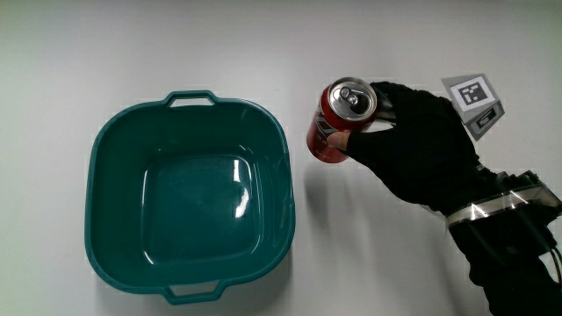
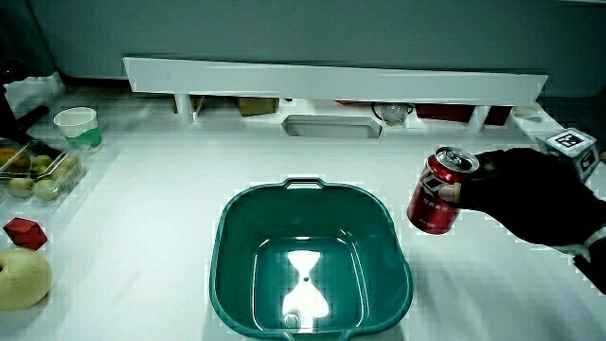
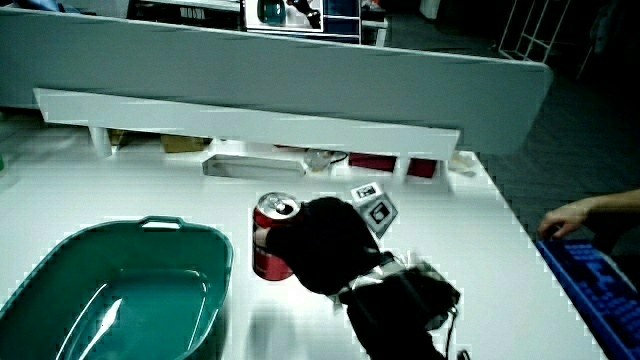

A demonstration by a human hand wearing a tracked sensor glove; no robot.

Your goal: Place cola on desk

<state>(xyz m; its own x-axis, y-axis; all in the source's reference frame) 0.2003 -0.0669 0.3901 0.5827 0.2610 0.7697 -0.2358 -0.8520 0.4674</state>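
Note:
A red cola can with a silver top stands slightly tilted beside the teal basin. The hand in the black glove is shut on the can's side, with the patterned cube on its back. In both side views the can is low over the white table next to the basin's rim, and the hand still wraps it. I cannot tell whether the can's base touches the table. Nothing lies in the basin.
In a side view a paper cup, a clear box of fruit, a red block and a pale round fruit sit at the table's edge. A grey tray lies by the low partition.

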